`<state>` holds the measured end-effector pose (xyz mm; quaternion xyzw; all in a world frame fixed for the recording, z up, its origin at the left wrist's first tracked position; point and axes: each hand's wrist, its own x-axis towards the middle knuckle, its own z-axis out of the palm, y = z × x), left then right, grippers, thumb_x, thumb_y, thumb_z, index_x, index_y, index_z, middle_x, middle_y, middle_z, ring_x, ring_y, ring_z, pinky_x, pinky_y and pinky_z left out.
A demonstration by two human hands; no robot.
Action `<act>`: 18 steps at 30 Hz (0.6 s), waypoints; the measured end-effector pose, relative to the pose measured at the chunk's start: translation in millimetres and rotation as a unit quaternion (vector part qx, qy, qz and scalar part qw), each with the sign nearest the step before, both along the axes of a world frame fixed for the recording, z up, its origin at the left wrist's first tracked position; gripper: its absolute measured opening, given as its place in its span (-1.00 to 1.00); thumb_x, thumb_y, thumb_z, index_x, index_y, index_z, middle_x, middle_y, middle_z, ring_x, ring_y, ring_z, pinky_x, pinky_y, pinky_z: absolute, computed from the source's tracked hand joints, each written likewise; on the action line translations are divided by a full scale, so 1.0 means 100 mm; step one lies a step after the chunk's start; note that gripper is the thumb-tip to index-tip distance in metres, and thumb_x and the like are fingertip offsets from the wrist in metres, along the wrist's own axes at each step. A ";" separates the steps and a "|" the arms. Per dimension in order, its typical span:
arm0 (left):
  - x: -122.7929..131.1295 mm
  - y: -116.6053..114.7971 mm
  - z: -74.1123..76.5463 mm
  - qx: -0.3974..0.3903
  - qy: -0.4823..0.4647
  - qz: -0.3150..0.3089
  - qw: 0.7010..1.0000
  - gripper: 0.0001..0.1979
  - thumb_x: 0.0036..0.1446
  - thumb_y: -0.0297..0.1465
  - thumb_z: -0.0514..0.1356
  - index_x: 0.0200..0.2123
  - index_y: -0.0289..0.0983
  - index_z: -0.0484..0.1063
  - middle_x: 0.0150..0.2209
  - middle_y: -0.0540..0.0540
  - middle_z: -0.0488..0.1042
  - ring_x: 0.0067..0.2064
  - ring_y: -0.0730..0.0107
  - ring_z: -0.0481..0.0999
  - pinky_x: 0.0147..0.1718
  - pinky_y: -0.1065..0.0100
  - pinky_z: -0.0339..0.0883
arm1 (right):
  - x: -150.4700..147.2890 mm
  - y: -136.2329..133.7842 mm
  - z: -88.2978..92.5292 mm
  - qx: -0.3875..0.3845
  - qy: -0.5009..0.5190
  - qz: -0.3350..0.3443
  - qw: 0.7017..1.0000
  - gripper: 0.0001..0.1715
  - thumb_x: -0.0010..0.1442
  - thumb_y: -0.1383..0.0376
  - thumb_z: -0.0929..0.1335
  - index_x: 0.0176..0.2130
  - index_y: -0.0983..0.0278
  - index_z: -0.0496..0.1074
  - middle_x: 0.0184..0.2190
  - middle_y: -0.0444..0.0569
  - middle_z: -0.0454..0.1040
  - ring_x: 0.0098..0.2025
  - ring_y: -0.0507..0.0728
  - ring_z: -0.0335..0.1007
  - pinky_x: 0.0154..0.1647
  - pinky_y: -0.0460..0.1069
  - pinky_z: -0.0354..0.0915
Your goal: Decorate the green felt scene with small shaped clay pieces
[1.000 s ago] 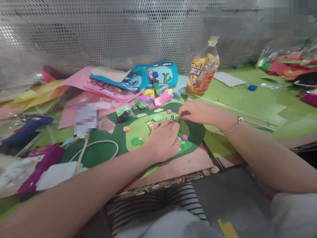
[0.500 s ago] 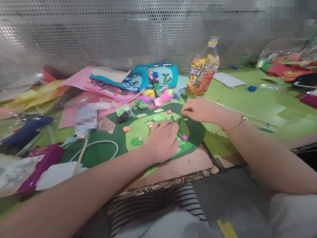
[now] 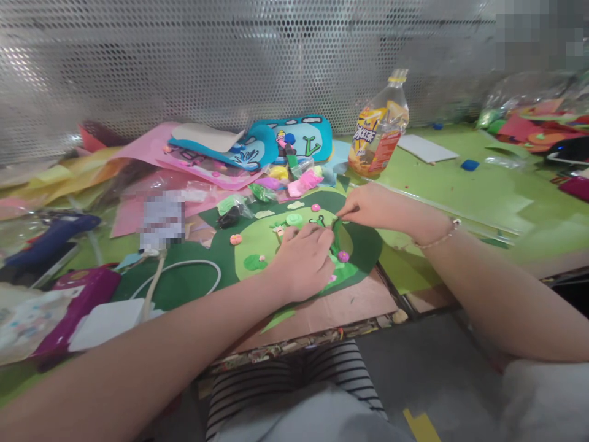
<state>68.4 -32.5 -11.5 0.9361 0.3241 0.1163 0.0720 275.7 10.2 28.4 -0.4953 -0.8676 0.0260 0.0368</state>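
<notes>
A green paper picture (image 3: 221, 255) with clay shapes lies on the table before me. My left hand (image 3: 306, 261) rests palm down on its middle, hiding what is beneath. My right hand (image 3: 363, 205) is at the picture's upper right, thumb and fingers pinched at the top of a dark green strand (image 3: 337, 230). Whatever sits between those fingertips is too small to make out. A purple clay flower (image 3: 343, 256) lies just right of my left hand, and a pink one (image 3: 315, 208) is above it. An orange flower (image 3: 235, 239) sits at the left.
Behind the picture stand a plastic bottle (image 3: 377, 132), blue craft pieces (image 3: 317, 132) and bagged clay (image 3: 304, 183). To the left are a white cable (image 3: 216, 270), a magenta case (image 3: 99, 294) and a blue tool (image 3: 55, 239). A white card (image 3: 427, 149) lies at the right.
My right hand's fingertips have lowered slightly and closed together near the dark green strand. My left hand stays in place on the picture.
</notes>
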 end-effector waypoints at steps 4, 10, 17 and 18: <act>0.00 0.01 0.00 0.004 0.000 -0.002 1.000 -0.81 0.12 -0.44 -0.14 -0.21 -0.27 0.17 -0.10 -0.16 0.38 0.02 0.15 0.21 -0.09 0.07 0.04 | -0.04 -0.02 0.01 0.004 -0.005 0.003 1.000 -0.66 0.09 0.42 0.26 -0.24 0.24 0.58 -0.32 0.00 0.57 -0.38 0.08 0.41 -0.36 -0.06 0.26; 0.00 0.01 -0.02 0.012 -0.001 0.001 1.000 -0.83 0.12 -0.45 -0.14 -0.24 -0.26 0.16 -0.17 -0.15 0.37 -0.01 0.16 0.22 -0.12 0.09 0.05 | -0.08 -0.03 0.02 0.001 -0.001 0.010 1.000 -0.63 0.06 0.46 0.27 -0.21 0.22 0.56 -0.31 0.00 0.57 -0.34 0.10 0.43 -0.34 -0.04 0.28; 0.00 0.01 -0.01 0.013 0.007 0.000 1.000 -0.85 0.11 -0.45 -0.14 -0.27 -0.26 0.16 -0.18 -0.15 0.38 -0.02 0.16 0.22 -0.13 0.09 0.05 | -0.08 -0.03 0.01 0.003 0.018 0.021 1.000 -0.62 0.04 0.47 0.26 -0.19 0.26 0.54 -0.24 0.00 0.56 -0.28 0.11 0.45 -0.25 -0.03 0.32; 0.00 0.01 -0.01 0.013 0.008 -0.001 1.000 -0.86 0.11 -0.45 -0.14 -0.27 -0.26 0.16 -0.18 -0.15 0.38 -0.01 0.16 0.22 -0.12 0.10 0.05 | -0.08 -0.04 0.01 0.008 0.017 0.019 1.000 -0.62 0.04 0.47 0.26 -0.19 0.26 0.54 -0.24 0.01 0.56 -0.27 0.11 0.45 -0.24 -0.02 0.32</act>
